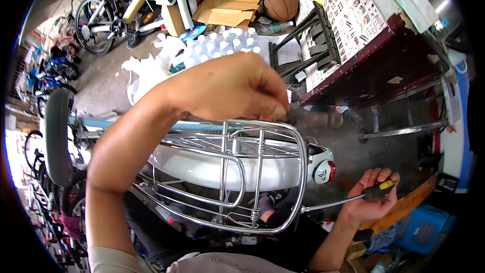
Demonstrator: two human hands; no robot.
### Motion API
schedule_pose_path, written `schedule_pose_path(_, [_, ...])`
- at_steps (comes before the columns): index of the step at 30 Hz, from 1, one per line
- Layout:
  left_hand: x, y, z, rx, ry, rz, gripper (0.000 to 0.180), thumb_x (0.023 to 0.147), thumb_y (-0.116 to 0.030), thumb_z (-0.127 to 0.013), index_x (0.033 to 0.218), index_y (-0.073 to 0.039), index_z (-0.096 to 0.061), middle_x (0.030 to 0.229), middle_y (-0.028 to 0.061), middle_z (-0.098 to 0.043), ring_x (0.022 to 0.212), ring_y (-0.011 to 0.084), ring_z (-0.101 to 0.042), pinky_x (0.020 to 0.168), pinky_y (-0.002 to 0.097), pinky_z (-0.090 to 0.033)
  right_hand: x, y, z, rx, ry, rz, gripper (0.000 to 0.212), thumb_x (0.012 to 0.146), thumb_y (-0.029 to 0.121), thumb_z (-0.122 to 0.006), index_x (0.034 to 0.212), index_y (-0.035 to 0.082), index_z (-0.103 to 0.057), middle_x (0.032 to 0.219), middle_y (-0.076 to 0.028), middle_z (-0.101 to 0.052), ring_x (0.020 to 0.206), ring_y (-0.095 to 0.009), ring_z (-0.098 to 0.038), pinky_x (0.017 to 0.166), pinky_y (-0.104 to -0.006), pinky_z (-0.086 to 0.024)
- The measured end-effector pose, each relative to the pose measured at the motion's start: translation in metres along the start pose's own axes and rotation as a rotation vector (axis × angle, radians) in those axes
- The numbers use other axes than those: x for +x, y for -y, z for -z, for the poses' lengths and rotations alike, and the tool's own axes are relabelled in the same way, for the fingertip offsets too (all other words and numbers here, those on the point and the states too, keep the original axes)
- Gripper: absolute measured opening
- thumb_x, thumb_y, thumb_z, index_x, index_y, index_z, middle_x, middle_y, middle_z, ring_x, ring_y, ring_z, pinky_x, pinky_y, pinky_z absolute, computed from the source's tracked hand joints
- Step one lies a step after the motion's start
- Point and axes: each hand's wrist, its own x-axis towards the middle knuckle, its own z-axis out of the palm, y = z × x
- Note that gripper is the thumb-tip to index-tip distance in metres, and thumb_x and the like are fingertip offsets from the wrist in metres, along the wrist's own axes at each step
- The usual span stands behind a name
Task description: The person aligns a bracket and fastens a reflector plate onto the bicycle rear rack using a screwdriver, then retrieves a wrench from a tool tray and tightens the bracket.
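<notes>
Well, from the head view we look down on a bike's chrome rack (244, 174), which sits above a white fender (275, 172) with a red reflector (331, 171) at its rear end. Our left hand (232, 86) hangs over the rack's far side, wrist bent, its fingers curled with the tips close to a dark, blurred thing; we cannot tell whether they pinch it. Our right hand (373, 197), palm up, has its fingers wrapped round the handle of a screwdriver (371, 192), whose shaft runs left to the rack's near rear corner; we cannot make out how the tip meets it. Left of our left forearm stands a grey saddle (58, 136). Beyond the rack, on the floor, lie packed bottles (222, 45), with flattened cardboard (230, 7) and a basketball (281, 5) behind. A blue case (424, 227) sits at lower right.
</notes>
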Motion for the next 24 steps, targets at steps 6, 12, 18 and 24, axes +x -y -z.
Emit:
schedule_pose_path(6, [0.005,0.006,0.002,0.016,0.117,-0.12,0.017,0.091,-0.014,-0.067,0.094,0.002,-0.073,0.072,0.003,-0.07,0.065,0.0075,-0.061,0.061,0.0266,-0.049,0.004,0.0,0.007,0.099,0.033,-0.04,0.021,0.094,0.025,-0.046,0.101,0.005,-0.051,0.082,-0.009,-0.053,0.06,-0.015,-0.041,0.056,-0.0282,-0.035])
schedule_pose_path(12, [0.005,0.006,-0.003,0.042,-0.082,-0.095,0.02,0.087,-0.015,-0.065,0.09,0.002,-0.074,0.071,0.0052,-0.07,0.063,0.0112,-0.063,0.061,0.0289,-0.049,0.002,-0.001,0.005,0.036,0.008,-0.013,0.022,0.093,0.024,-0.046,0.097,0.004,-0.055,0.081,-0.009,-0.055,0.058,-0.016,-0.042,0.056,-0.0283,-0.037])
schedule_pose_path(18, [0.0,0.0,0.004,0.025,0.088,-0.169,0.024,0.083,-0.023,-0.071,0.093,-0.002,-0.077,0.075,0.007,-0.072,0.067,0.016,-0.067,0.064,0.0316,-0.052,0.001,0.005,0.0,0.01,-0.001,-0.015,0.019,0.091,0.02,-0.048,0.095,0.003,-0.055,0.08,-0.008,-0.054,0.056,-0.015,-0.04,0.054,-0.0288,-0.035])
schedule_pose_path(24, [0.006,0.006,-0.008,0.039,0.042,-0.191,0.024,0.083,-0.022,-0.069,0.094,-0.001,-0.076,0.075,0.008,-0.071,0.068,0.0169,-0.066,0.065,0.032,-0.051,-0.001,0.001,0.003,-0.023,-0.087,0.009,0.019,0.09,0.02,-0.049,0.095,0.003,-0.055,0.081,-0.008,-0.052,0.056,-0.014,-0.037,0.051,-0.0285,-0.032])
